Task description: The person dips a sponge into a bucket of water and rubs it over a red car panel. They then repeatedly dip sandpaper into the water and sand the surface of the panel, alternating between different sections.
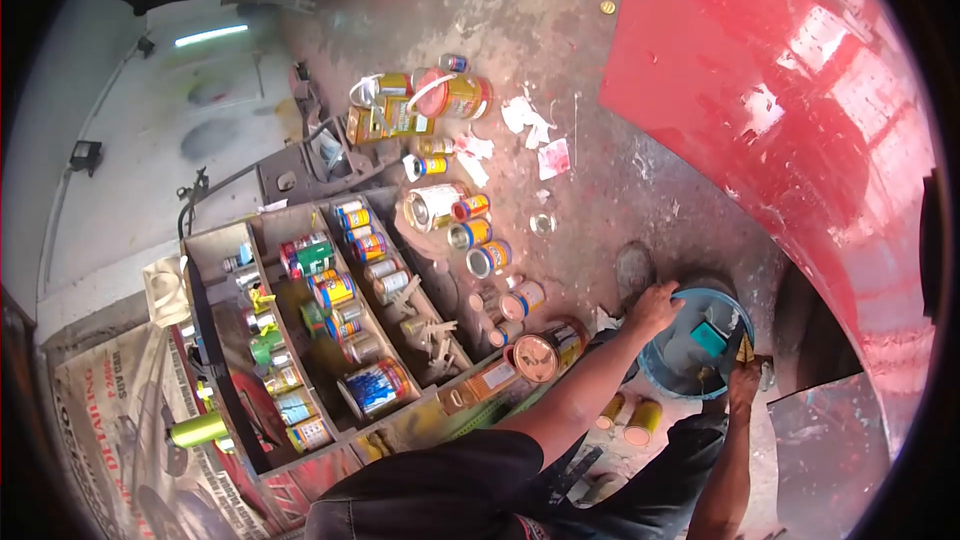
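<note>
Blue basin (653,373), murky interior indistinct

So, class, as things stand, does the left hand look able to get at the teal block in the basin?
Probably yes: the left hand is at the rim of the basin, and nothing visible blocks its way to the teal block, though it would likely have to leave the rim.

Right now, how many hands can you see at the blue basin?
2. The left hand is on the upper-left rim of the blue basin; the right hand is at its lower-right side, beside a yellowish piece. No other hand shows there.
</note>
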The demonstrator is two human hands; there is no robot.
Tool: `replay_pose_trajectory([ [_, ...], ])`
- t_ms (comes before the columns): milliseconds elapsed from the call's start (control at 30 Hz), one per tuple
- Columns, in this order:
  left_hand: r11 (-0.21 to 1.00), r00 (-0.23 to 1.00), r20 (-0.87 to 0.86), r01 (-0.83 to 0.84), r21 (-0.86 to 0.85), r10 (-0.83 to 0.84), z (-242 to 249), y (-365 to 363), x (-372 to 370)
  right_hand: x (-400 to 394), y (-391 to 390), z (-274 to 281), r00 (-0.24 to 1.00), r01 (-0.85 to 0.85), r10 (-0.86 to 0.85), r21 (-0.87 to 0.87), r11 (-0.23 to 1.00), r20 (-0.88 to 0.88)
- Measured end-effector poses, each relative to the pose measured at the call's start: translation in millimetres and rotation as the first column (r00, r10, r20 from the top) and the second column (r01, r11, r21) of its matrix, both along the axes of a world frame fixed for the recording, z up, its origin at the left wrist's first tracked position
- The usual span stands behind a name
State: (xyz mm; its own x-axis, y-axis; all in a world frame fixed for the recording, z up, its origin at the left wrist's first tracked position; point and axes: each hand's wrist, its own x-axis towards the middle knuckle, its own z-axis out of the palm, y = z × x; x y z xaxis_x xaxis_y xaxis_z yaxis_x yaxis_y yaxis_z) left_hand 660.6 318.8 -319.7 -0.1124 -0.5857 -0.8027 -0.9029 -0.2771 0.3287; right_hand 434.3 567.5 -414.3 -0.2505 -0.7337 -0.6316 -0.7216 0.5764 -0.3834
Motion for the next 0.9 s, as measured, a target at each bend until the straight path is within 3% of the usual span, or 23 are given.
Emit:
replay_pose_trajectory([
  [33,0.998,0.999,-0.03,0.043,-0.048,-0.044,0.7,-0.1,3.3,2.0,-1.0,0.1,0.971,-0.177,0.185,0.067,0.982,-0.149],
  [67,0.997,0.999,-0.032,0.041,-0.07,-0.043,1.2,0.0,5.3,8.4,-3.0,-0.9,0.962,-0.173,0.152,-0.076,0.982,-0.225],
  [167,0.995,0.999,-0.04,0.02,-0.102,-0.024,0.9,-2.3,5.1,6.0,4.7,-17.5,0.989,-0.03,0.006,-0.157,0.987,-0.149],
  [267,0.993,0.999,-0.048,-0.027,-0.118,0.022,-9.3,-11.0,9.0,-0.7,-8.9,-22.2,0.934,-0.25,0.23,-0.04,0.968,-0.272],
  [300,0.988,0.997,-0.065,-0.048,-0.15,0.039,-18.8,-10.8,12.4,-1.7,-28.6,-10.5,0.987,-0.044,0.038,-0.037,0.998,-0.157],
  [367,0.973,0.993,-0.106,-0.079,-0.216,0.057,-31.1,-15.7,16.0,-3.3,-77.2,24.4,0.933,0.354,-0.355,0.037,0.935,0.06],
  [600,0.94,0.995,-0.094,-0.049,-0.337,0.018,-27.6,-75.0,4.2,-7.3,-138.3,24.5,0.853,0.488,-0.474,-0.01,0.873,0.22],
  [700,0.936,0.999,-0.022,-0.031,-0.351,0.025,-11.6,-89.3,-6.7,-11.9,-140.9,-2.7,0.869,0.465,-0.441,-0.062,0.883,0.226],
  [767,0.929,1.0,-0.007,-0.03,-0.37,0.03,-4.7,-91.0,-11.3,-12.5,-154.0,17.8,0.875,0.466,-0.44,-0.107,0.878,0.202],
  [800,0.876,0.998,0.043,0.055,-0.479,-0.039,5.3,-89.7,-16.2,-10.8,-160.3,36.0,0.878,0.465,-0.439,-0.129,0.876,0.19],
  [867,0.715,0.975,0.16,0.223,-0.662,-0.157,32.1,-84.0,-29.4,5.3,-176.1,90.6,0.959,0.273,-0.282,-0.407,0.872,0.037],
  [900,0.711,0.973,0.09,0.217,-0.668,-0.213,39.8,-80.3,-34.9,15.7,-180.6,111.6,0.976,0.152,-0.211,-0.523,0.839,-0.056],
])
